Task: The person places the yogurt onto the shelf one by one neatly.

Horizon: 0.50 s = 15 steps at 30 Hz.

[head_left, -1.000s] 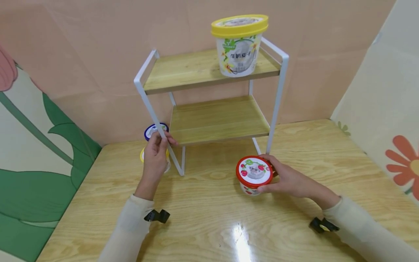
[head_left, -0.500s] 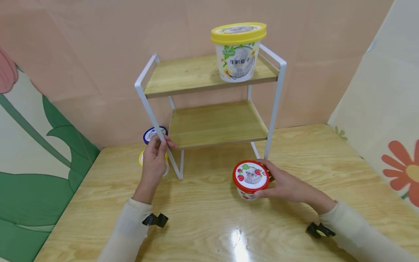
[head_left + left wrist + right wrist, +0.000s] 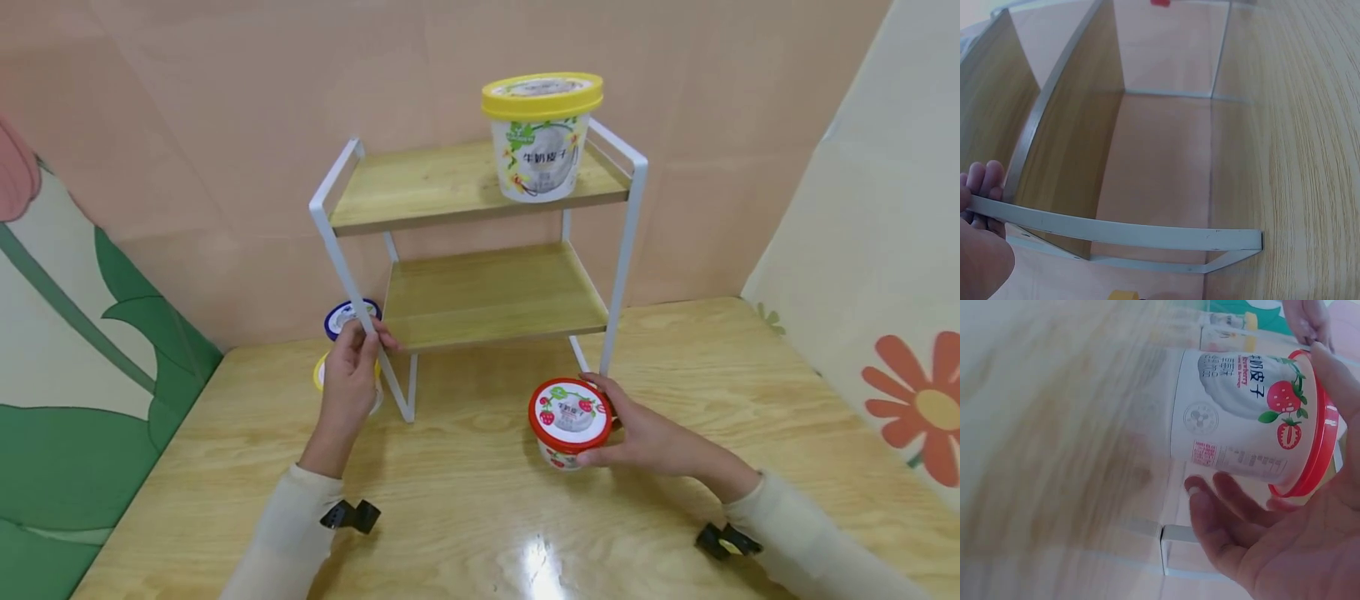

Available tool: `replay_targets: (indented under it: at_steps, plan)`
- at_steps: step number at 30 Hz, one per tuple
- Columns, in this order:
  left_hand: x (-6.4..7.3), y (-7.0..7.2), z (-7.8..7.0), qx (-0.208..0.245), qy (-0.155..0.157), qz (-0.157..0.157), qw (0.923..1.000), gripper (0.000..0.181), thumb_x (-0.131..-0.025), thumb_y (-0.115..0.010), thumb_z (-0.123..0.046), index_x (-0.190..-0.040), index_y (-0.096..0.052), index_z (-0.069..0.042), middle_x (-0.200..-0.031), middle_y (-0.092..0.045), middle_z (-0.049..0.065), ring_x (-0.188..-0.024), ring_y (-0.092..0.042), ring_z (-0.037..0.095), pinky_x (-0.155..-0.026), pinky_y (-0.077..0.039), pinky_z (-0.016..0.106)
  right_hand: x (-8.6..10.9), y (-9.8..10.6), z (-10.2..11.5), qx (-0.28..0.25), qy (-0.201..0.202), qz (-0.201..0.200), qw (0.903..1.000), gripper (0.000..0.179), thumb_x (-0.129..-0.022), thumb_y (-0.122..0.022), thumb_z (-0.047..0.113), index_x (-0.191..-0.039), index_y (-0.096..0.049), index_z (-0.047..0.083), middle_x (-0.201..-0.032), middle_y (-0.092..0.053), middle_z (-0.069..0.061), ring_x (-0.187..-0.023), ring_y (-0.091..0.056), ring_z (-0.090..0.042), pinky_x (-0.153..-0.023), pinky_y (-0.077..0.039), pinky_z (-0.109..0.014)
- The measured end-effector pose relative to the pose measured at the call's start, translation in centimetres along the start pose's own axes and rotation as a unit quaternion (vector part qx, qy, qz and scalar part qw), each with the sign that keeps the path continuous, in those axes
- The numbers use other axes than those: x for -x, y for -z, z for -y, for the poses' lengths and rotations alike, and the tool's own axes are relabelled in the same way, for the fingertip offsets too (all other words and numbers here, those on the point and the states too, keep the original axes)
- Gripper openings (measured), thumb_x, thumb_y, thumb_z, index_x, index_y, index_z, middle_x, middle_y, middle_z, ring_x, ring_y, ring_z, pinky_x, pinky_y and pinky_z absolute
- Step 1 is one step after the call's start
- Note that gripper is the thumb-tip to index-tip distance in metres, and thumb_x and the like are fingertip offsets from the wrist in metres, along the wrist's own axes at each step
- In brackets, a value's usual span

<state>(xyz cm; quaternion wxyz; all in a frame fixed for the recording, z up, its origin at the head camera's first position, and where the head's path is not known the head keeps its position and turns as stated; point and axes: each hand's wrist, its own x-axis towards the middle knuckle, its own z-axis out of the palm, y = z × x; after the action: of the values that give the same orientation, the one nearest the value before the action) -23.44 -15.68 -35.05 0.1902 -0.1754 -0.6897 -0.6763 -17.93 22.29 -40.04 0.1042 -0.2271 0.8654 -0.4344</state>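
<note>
A two-tier shelf rack with wooden boards (image 3: 495,292) and a white metal frame stands on the table. My left hand (image 3: 351,375) grips its front left post (image 3: 1116,231), fingers curled round the metal beside the lower board. At the rack's front right, my right hand (image 3: 637,429) holds a red-lidded strawberry tub (image 3: 572,421), thumb at the lid's near side and fingers round the far side. In the right wrist view this tub (image 3: 1241,412) is seen from its side, with the thumb above it and the fingers below. A larger yellow-lidded tub (image 3: 542,142) stands on the top board.
Behind my left hand, a blue-lidded tub (image 3: 352,317) and a smaller yellow-lidded tub (image 3: 319,372) stand left of the rack. The wooden table (image 3: 450,508) meets a pink backdrop (image 3: 247,167) behind the rack and a flowered panel (image 3: 862,275) at the right.
The head view has tilted up slightly, so everything appears a little lower. Both hands keep their hold, and the rack and tubs stay in place relative to each other.
</note>
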Motion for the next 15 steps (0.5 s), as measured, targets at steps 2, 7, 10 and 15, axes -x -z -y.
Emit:
replay_targets:
  at_steps: [2,7,10,15]
  plan:
    - [-0.11,-0.03,0.06,0.002,-0.004,0.003,1.0,0.02,-0.105,-0.04,-0.002,-0.115,-0.049,0.012,-0.094,-0.06,-0.002,-0.088,-0.065,0.008,-0.093,-0.055,0.022,-0.01,-0.04,-0.08,-0.004,-0.003,-0.003,1.0,0.109,-0.08,-0.084,0.033,-0.156,-0.01,0.01,-0.14,-0.05,-0.016,-0.126,-0.05,-0.032,-0.095,-0.051,-0.025]
    - [0.08,0.0,0.06,-0.004,0.007,-0.002,1.0,0.018,-0.105,-0.039,-0.001,-0.114,-0.05,0.011,-0.093,-0.061,-0.003,-0.087,-0.066,0.007,-0.093,-0.055,0.021,0.0,-0.42,-0.29,-0.023,-0.007,0.002,0.9997,0.1,-0.082,-0.083,0.031,-0.155,-0.017,0.013,-0.142,-0.049,-0.015,-0.129,-0.049,-0.033,-0.097,-0.051,-0.034]
    - [0.23,0.03,0.08,-0.008,0.007,-0.004,0.9999,0.018,-0.105,-0.039,0.0,-0.113,-0.05,0.012,-0.092,-0.06,-0.002,-0.087,-0.066,0.007,-0.092,-0.055,0.021,-0.03,-0.63,-0.4,-0.023,-0.005,0.002,0.9997,0.095,-0.082,-0.082,0.032,-0.153,-0.022,0.014,-0.14,-0.051,-0.013,-0.126,-0.051,-0.031,-0.095,-0.052,-0.036]
    - [0.1,0.05,0.01,-0.008,-0.002,-0.002,1.0,0.019,-0.105,-0.04,-0.001,-0.114,-0.05,0.012,-0.094,-0.06,-0.001,-0.088,-0.065,0.007,-0.092,-0.055,0.022,-0.35,-0.63,-0.4,-0.007,-0.003,-0.017,0.9998,0.093,-0.077,-0.086,0.035,-0.149,-0.029,0.017,-0.133,-0.057,-0.007,-0.123,-0.055,-0.027,-0.098,-0.05,-0.044]
